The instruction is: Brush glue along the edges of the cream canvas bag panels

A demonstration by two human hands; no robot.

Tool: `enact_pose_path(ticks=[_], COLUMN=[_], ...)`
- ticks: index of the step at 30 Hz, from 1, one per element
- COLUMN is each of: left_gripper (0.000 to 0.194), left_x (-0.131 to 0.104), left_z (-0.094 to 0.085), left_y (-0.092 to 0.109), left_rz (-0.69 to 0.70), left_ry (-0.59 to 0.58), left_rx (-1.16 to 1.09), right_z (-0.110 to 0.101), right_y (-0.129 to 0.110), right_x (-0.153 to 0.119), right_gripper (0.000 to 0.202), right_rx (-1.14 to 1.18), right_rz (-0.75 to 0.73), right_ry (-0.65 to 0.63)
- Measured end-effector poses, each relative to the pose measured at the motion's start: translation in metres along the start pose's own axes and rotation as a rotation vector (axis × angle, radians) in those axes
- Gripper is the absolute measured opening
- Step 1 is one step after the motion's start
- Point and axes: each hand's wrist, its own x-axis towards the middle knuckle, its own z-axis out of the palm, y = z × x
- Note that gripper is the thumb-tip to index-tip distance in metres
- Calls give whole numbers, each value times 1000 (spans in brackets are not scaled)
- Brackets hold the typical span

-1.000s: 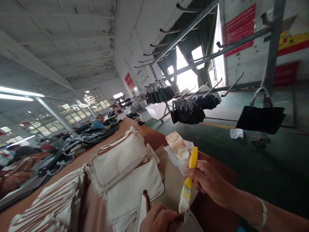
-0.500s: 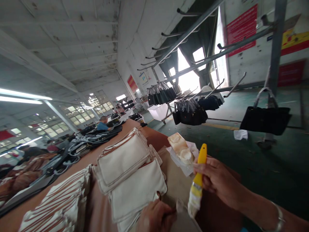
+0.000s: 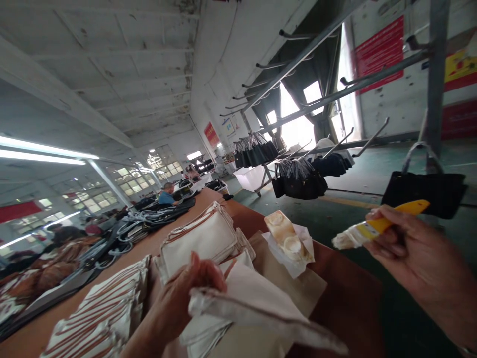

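Brush (image 3: 376, 228) with yellow handle pinched in right hand (image 3: 413, 258), held off table (image 3: 346, 298) edge at right, bristles pointing left toward tray (image 3: 288, 243). Cream fabric piece (image 3: 257, 303) gripped at near edge by left hand (image 3: 186, 293), fingers curled over it, raised above paper sheet (image 3: 309, 293) on table. Tray holding pale glue, set on white wrapping, just beyond sheet. Stacks of cream pouches (image 3: 201, 238) with brown trim beside left hand, more pouches (image 3: 100, 318) at lower left. Black bags (image 3: 298, 179) hung on racks (image 3: 316, 44) beyond table, one black bag (image 3: 425, 191) right behind brush handle. Seated person (image 3: 167, 194) far along table.
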Motion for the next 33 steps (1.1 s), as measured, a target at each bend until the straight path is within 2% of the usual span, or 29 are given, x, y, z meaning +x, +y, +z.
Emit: enact_pose_path(ticks=[2, 4, 6, 8, 9, 12, 14, 17, 21, 24, 28, 33], left_gripper=[74, 72, 69, 65, 61, 37, 31, 39, 42, 37, 32, 29], left_x=[-13, -27, -37, -40, -38, -17, 3, 29, 43, 42, 34, 20], left_z=[-13, -24, -30, -31, -29, -17, -5, 14, 26, 25, 29, 52], left_y=[-25, -58, -94, -127, -142, -179, -198, -221, -241, -247, -240, -218], left_rz=[-156, -313, -467, -580, -597, -505, -466, -486, -516, -508, -429, -270], left_ry=[-83, -121, -152, -155, -112, 141, 231, 266, 352, 341, 316, 291], left_rx=[-99, -119, -24, 237, 412, 834, 893, 905, 879, 803, 689, 545], right_z=[-5, -11, -17, -23, -26, -31, -32, -31, -31, -32, -28, -6], right_y=[5, 16, 29, 44, 51, 69, 78, 89, 103, 116, 137, 153], right_x=[2, 3, 3, 3, 3, 1, -2, -7, -13, -17, -18, -19], right_gripper=[19, 17, 17, 18, 19, 20, 20, 21, 26, 29, 30, 40], right_rx=[6, 2, -11, -33, -48, -90, -109, -135, -160, -187, -234, -354], right_rz=[26, 47, 81, 122, 144, 183, 192, 211, 235, 248, 262, 200], right_ry=[-3, -3, -3, -14, -24, -38, -35, -28, -25, -40, -110, -188])
